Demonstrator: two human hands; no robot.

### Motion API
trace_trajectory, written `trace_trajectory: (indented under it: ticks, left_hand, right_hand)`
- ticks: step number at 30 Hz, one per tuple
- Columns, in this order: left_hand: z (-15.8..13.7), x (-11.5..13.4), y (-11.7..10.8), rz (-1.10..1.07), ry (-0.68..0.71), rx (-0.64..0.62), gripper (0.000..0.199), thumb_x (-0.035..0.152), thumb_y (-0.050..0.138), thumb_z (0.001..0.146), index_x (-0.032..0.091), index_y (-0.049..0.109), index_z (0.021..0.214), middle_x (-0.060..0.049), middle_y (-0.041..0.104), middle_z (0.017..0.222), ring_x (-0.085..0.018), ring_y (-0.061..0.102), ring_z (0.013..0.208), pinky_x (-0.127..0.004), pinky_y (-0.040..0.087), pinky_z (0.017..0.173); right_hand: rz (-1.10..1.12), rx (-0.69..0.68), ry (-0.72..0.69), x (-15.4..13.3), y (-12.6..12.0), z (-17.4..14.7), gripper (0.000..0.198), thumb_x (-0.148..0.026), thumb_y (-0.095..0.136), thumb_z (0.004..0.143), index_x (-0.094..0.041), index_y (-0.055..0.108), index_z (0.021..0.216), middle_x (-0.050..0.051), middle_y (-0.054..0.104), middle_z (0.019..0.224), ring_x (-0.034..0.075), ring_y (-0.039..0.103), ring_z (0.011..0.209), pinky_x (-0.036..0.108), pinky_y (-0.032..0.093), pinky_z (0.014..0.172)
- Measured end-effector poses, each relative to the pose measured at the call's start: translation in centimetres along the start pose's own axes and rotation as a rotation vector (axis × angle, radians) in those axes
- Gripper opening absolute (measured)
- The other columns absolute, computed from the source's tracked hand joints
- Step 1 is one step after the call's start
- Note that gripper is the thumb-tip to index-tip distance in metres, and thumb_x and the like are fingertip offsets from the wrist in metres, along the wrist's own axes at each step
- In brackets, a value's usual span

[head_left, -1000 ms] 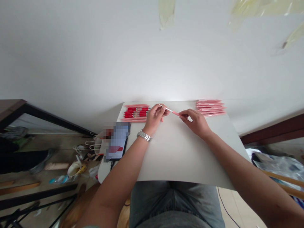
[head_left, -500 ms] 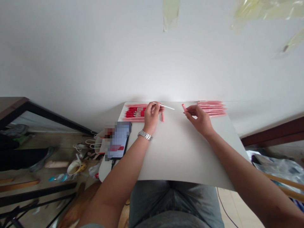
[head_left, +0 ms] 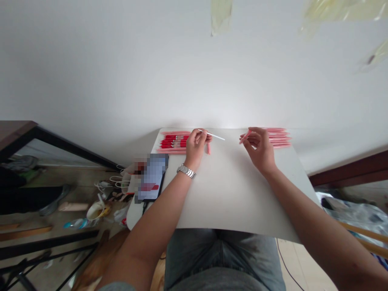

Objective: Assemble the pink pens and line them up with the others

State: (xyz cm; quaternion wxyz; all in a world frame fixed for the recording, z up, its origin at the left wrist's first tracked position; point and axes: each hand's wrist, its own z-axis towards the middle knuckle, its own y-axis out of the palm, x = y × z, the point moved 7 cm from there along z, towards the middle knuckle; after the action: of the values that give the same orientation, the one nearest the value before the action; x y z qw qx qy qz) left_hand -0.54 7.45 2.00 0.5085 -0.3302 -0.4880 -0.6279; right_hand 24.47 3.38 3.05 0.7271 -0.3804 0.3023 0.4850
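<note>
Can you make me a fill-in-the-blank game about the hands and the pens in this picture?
1. The thin stick in the left hand is coloured ____.
2. The pink piece pinched between thumb and finger is in the person's ____ hand.
3. The metal band goes around the person's ____ wrist.
4. At the left side of the table, the pens between the pale pink ones are bright ____.

Missing words: white; right; left; red.
</note>
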Motion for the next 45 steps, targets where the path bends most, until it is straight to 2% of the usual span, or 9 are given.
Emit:
trace_trajectory:
  ticks: [5, 15, 19, 26, 35, 37, 39, 40, 45]
  left_hand:
    - [0.0, 0.0, 0.1, 0.021, -0.017, -0.003, 0.033, 0.052, 0.074, 0.09, 0.02, 0.065, 0.093, -0.005, 0.072, 0.09, -0.015, 0.073, 0.086, -0.03, 0.062, 0.084]
    - [-0.1, -0.1, 0.1, 0.006, -0.034, -0.003, 0.033, 0.052, 0.076, 0.088, 0.021, 0.065, 0.094, -0.004, 0.072, 0.091, -0.015, 0.073, 0.085, -0.031, 0.062, 0.084]
    - [-0.2, -0.1, 0.1, 0.013, -0.042, 0.001, 0.033, 0.052, 0.075, 0.089, 0.021, 0.065, 0.095, -0.004, 0.072, 0.091, -0.015, 0.073, 0.084, -0.03, 0.062, 0.083]
    - [-0.1, -0.1, 0.1, 0.007, -0.041, -0.003, 0.033, 0.051, 0.076, 0.089, 0.02, 0.065, 0.095, -0.004, 0.072, 0.09, -0.014, 0.073, 0.083, -0.03, 0.062, 0.083]
    - [-0.1, 0.0, 0.1, 0.007, -0.032, 0.004, 0.033, 0.051, 0.076, 0.088, 0.02, 0.065, 0.093, -0.004, 0.072, 0.088, -0.015, 0.073, 0.081, -0.03, 0.062, 0.08]
    - [-0.1, -0.1, 0.2, 0.005, -0.035, 0.002, 0.033, 0.051, 0.076, 0.088, 0.021, 0.065, 0.093, -0.004, 0.072, 0.088, -0.015, 0.073, 0.081, -0.03, 0.062, 0.08]
    - [-0.1, -0.1, 0.2, 0.007, -0.042, 0.003, 0.033, 0.051, 0.076, 0.088, 0.021, 0.065, 0.092, -0.004, 0.072, 0.088, -0.015, 0.073, 0.081, -0.03, 0.062, 0.081]
    - [-0.1, -0.2, 0.2, 0.007, -0.044, 0.004, 0.033, 0.051, 0.076, 0.088, 0.021, 0.065, 0.092, -0.004, 0.072, 0.088, -0.015, 0.073, 0.081, -0.03, 0.062, 0.081]
    - [-0.1, -0.1, 0.1, 0.004, -0.042, 0.004, 0.032, 0.051, 0.076, 0.088, 0.021, 0.065, 0.093, -0.004, 0.072, 0.089, -0.015, 0.073, 0.082, -0.03, 0.062, 0.081]
  right_hand:
    - [-0.114, -0.176, 0.097, 1.3, 1.0, -0.1, 0.042, -0.047, 0.068, 0.094, -0.028, 0.055, 0.129, 0.005, 0.076, 0.1, 0.023, 0.076, 0.091, 0.047, 0.065, 0.086]
    - [-0.008, -0.056, 0.065, 0.0, 0.4, -0.1, 0.05, -0.05, 0.069, 0.094, -0.027, 0.051, 0.134, 0.007, 0.076, 0.103, 0.024, 0.077, 0.094, 0.047, 0.065, 0.088]
    - [0.011, -0.005, 0.041, -0.3, 0.1, -0.1, 0.048, -0.05, 0.069, 0.094, -0.03, 0.05, 0.133, 0.007, 0.073, 0.113, 0.023, 0.077, 0.095, 0.044, 0.066, 0.085]
    - [0.007, -0.041, 0.071, 0.3, 0.4, 0.0, 0.045, -0.047, 0.072, 0.091, -0.029, 0.05, 0.127, 0.004, 0.072, 0.109, 0.022, 0.077, 0.089, 0.041, 0.066, 0.078]
    - [-0.017, 0.097, -0.014, -1.8, -0.9, 0.0, 0.037, -0.045, 0.066, 0.096, -0.03, 0.045, 0.123, 0.007, 0.073, 0.115, 0.023, 0.076, 0.097, 0.046, 0.065, 0.086]
    - [-0.048, 0.065, -0.004, -1.5, -0.9, 0.1, 0.036, -0.045, 0.066, 0.095, -0.029, 0.047, 0.12, 0.007, 0.074, 0.112, 0.023, 0.076, 0.097, 0.045, 0.064, 0.086]
    - [-0.122, -0.133, 0.074, -0.5, 0.3, 0.1, 0.036, -0.05, 0.068, 0.093, -0.029, 0.05, 0.116, 0.005, 0.076, 0.102, 0.023, 0.077, 0.085, 0.042, 0.065, 0.078]
    - [-0.154, -0.164, 0.11, -0.1, 0.4, 0.1, 0.037, -0.052, 0.068, 0.093, -0.028, 0.051, 0.117, 0.004, 0.076, 0.098, 0.023, 0.077, 0.079, 0.042, 0.065, 0.075]
    - [-0.134, -0.078, 0.076, -0.4, -0.1, 0.2, 0.037, -0.051, 0.068, 0.093, -0.028, 0.051, 0.116, 0.003, 0.077, 0.093, 0.024, 0.078, 0.088, 0.042, 0.065, 0.079]
